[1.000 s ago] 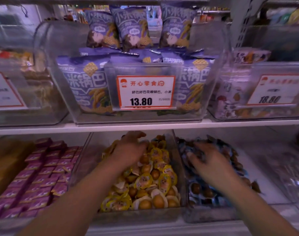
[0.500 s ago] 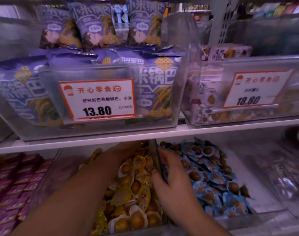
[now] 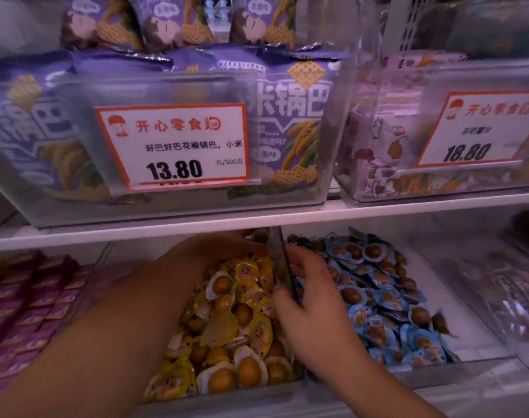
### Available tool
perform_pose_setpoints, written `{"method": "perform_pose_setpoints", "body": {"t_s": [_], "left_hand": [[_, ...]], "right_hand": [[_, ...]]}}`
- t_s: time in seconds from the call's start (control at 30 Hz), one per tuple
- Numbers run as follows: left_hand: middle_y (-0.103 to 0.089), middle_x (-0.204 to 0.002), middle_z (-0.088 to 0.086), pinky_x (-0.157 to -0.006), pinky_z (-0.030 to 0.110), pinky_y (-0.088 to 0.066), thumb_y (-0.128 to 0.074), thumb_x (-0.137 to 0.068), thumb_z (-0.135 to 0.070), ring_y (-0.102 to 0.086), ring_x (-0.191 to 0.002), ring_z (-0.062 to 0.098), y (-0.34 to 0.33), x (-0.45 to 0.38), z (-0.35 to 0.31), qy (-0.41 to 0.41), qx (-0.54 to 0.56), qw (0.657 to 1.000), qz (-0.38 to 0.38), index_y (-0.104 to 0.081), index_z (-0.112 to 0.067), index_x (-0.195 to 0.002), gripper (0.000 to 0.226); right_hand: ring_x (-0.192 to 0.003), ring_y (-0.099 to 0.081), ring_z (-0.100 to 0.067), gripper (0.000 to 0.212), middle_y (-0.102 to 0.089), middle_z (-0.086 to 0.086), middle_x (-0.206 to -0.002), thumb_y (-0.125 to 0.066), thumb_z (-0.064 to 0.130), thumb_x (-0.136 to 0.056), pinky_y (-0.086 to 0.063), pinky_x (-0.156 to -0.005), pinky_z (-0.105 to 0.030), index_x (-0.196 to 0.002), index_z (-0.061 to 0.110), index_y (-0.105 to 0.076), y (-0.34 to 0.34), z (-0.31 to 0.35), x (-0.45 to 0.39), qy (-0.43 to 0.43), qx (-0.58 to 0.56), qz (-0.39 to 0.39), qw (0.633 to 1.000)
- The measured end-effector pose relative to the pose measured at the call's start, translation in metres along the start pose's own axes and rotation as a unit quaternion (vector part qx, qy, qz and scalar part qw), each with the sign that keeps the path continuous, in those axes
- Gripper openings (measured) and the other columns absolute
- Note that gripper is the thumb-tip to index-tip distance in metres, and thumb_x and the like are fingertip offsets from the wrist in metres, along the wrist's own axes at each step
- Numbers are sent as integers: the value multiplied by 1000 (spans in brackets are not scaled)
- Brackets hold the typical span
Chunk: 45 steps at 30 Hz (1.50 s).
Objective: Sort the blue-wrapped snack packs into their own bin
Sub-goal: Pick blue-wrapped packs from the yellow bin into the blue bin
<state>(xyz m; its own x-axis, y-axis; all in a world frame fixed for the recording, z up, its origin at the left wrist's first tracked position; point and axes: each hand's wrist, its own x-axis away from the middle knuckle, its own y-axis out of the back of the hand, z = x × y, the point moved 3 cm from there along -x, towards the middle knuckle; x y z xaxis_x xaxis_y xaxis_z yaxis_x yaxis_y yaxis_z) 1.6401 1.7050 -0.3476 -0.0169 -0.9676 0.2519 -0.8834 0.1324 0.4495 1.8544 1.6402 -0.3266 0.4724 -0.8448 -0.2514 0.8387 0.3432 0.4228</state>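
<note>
Both hands have closed in on the clear divider (image 3: 283, 267). Right hand (image 3: 311, 300) straddles it, thumb curled over; left hand (image 3: 215, 251), at ten o'clock, perhaps clutches something, I cannot tell. Blue-wrapped packs (image 3: 378, 294) fill the bin (image 3: 468, 330) at three o'clock; sorting nears finishing.

Head camera, close to the shelving, facing forward and slightly down

One view only: upper shelf (image 3: 257, 220) edge crosses mid-frame, lower bins sit near beneath, forearms enter from the bottom edge

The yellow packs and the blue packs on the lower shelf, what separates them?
In the head view, a clear bin wall stands between the yellow packs and blue packs; the right hand rests across it.
</note>
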Motion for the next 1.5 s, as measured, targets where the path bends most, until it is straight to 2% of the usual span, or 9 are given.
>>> {"method": "perform_pose_setpoints", "body": {"t_s": [0.13,0.43,0.53,0.67,0.9,1.03,1.13,1.27,1.5], "left_hand": [[-73,-107,-12,-84,18,-50,-84,-77,-22,-68,-100,3,4,12,-4,-39,-27,999,-25,-68,-30,-113,40],[-71,-99,-9,-82,31,-55,-79,-74,-14,-67,-93,7,13,114,-35,-113,-237,964,-32,-67,-26,-97,29],[-67,-101,-11,-82,28,-51,-72,-85,-24,-64,-93,4,-2,149,-20,-94,-261,959,-63,-64,-29,-103,20],[-58,-130,-14,-100,26,-43,-57,-95,-39,-55,-118,3,-15,189,2,-121,-336,913,-198,-59,-31,-127,32],[-57,-130,-13,-112,30,-36,-66,-89,-26,-50,-124,9,-27,222,16,-116,-294,896,-312,-55,-32,-134,47],[-57,-111,-19,-93,17,-45,-71,-84,-9,-56,-105,1,-34,226,22,-122,-203,886,-398,-68,-29,-115,36],[-58,-108,-16,-89,14,-45,-64,-87,-1,-58,-102,0,-35,225,14,-165,-137,872,-441,-71,-24,-107,32],[-53,-107,-17,-83,21,-46,-50,-94,-18,-56,-97,4,-43,221,-3,-173,-95,893,-405,-67,-29,-111,27],[-45,-111,-10,-94,37,-39,-47,-85,-69,-47,-105,15,-52,217,13,-102,-365,898,-225,-58,-39,-110,41]], "right_hand": [[-114,-51,2,50,-52,13,-128,-61,25,-89,-41,-94,-12,-136,33,-44,0,1,-1,2,4,-3,1000],[-114,-51,-6,51,-53,8,-129,-63,24,-89,-32,-83,2,-138,25,-46,0,4,0,6,52,-9,999],[-121,-49,-16,51,-50,1,-130,-63,24,-87,-37,-97,-13,-136,19,-49,3,16,4,54,141,-19,988],[-120,-49,-25,45,-55,-7,-125,-62,20,-83,-38,-111,-50,-127,15,-59,3,43,4,221,297,-24,929],[-128,-47,-28,58,-49,-6,-144,-48,27,-87,-20,-119,-41,-145,22,-42,-38,50,-5,205,498,201,818],[-117,-56,-30,50,-51,-6,-141,-45,25,-91,-46,-95,-37,-141,24,-44,-44,56,-22,157,446,205,857],[-123,-53,-31,54,-48,-9,-144,-45,25,-93,-46,-100,-41,-147,24,-39,-52,50,-41,125,397,210,885],[-137,-40,-30,60,-36,-8,-153,-52,25,-93,-37,-111,-42,-150,24,-34,-78,32,-54,65,374,272,884],[-112,-59,-28,35,-59,-7,-119,-56,40,-91,-48,-95,-33,-125,34,-61,-81,26,-55,76,395,273,874]]}}
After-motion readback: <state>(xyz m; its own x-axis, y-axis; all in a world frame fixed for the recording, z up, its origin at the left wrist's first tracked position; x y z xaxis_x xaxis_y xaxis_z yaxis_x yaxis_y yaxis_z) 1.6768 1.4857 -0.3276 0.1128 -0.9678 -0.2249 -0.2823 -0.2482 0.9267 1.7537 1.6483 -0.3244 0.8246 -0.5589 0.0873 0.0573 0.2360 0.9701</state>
